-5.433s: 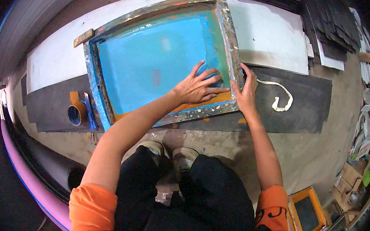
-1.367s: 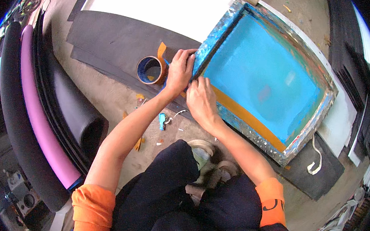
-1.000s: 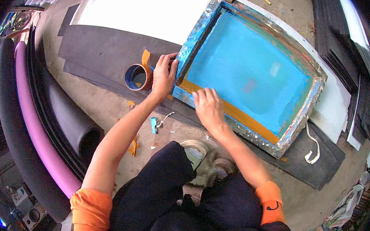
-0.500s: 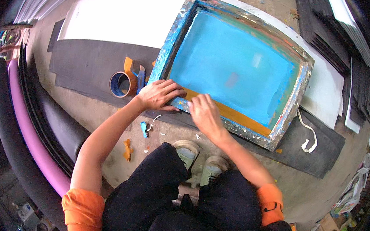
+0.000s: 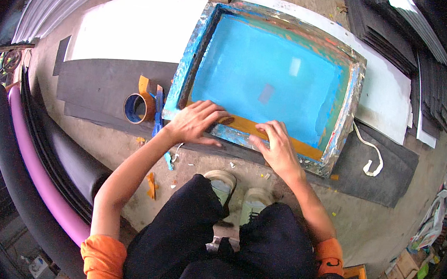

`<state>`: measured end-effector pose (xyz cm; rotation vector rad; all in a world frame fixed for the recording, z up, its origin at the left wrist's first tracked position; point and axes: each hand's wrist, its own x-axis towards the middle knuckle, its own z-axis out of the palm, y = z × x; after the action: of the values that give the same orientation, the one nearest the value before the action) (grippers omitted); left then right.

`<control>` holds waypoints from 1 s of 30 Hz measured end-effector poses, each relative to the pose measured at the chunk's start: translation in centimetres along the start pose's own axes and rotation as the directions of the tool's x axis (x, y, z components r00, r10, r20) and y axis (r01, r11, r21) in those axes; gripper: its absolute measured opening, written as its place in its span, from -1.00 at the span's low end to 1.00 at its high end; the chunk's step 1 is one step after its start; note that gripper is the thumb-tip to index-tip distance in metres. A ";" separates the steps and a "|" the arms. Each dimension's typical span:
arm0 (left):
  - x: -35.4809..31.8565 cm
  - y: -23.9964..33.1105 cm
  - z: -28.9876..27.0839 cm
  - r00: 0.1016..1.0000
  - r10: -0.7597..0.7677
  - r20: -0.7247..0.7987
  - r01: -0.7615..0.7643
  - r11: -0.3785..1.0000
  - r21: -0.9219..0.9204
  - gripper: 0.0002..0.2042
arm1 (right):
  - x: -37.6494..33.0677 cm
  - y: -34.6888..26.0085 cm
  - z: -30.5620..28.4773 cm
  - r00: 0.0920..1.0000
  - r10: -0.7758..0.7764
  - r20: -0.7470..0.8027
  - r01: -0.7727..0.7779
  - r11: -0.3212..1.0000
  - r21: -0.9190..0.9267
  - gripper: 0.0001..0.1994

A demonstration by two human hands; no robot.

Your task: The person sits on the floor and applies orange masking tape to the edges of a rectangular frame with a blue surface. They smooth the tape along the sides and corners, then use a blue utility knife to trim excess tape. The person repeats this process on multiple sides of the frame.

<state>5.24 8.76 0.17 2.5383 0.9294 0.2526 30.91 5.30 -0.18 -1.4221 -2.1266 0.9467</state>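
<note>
A screen-printing frame (image 5: 179, 82) with paint-spattered sides holds a blue mesh (image 5: 250, 73). Brown tape (image 5: 287, 140) runs along its near inner edge. Over the near left part of that edge lies my left hand (image 5: 196, 122), fingers stretched together onto the tape and thumb spread toward me. A small dark curled bit of tape shows at its fingertips. My right hand (image 5: 278, 149) is farther right on the same side, thumb and fingers apart, fingertips at the tape. Neither hand visibly grips anything.
A roll of brown tape (image 5: 135, 108) stands left of the frame beside a blue strip (image 5: 158, 115). Under the frame are a white board (image 5: 132, 22) and dark sheets (image 5: 101, 83). A white cord (image 5: 375, 153) lies at right. Pink and black rolls (image 5: 46, 164) line the left.
My right hand has moved right along the near edge, away from my left hand, and its fingers have spread. My left hand still lies near the left corner.
</note>
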 end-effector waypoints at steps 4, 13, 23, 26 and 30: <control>2.5 1.2 1.1 0.998 0.028 0.059 -0.015 0.976 -0.217 -0.26 | -0.5 -0.5 -0.5 0.986 -0.003 0.168 0.034 0.983 -0.183 -0.36; 3.9 2.9 2.6 0.997 -0.022 0.070 0.046 0.933 -0.357 -0.24 | 0.0 0.3 1.9 0.987 -0.021 0.157 0.058 0.971 -0.230 -0.40; 3.7 2.8 2.9 1.000 0.004 0.022 0.003 0.955 -0.295 -0.25 | 0.3 0.2 2.0 0.984 -0.024 0.177 0.072 0.960 -0.272 -0.42; 3.8 2.7 2.6 0.999 0.010 0.050 0.005 0.954 -0.301 -0.29 | 0.2 0.3 1.8 0.986 -0.038 0.161 0.082 0.957 -0.277 -0.44; 3.7 2.9 2.5 0.994 -0.034 0.104 0.063 0.956 -0.286 -0.36 | -0.8 1.2 0.8 0.994 -0.068 0.081 0.087 0.961 -0.264 -0.51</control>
<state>10.51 8.37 -0.63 2.2358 0.8485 0.2292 31.46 4.63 -1.52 -1.4329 -2.4185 0.7104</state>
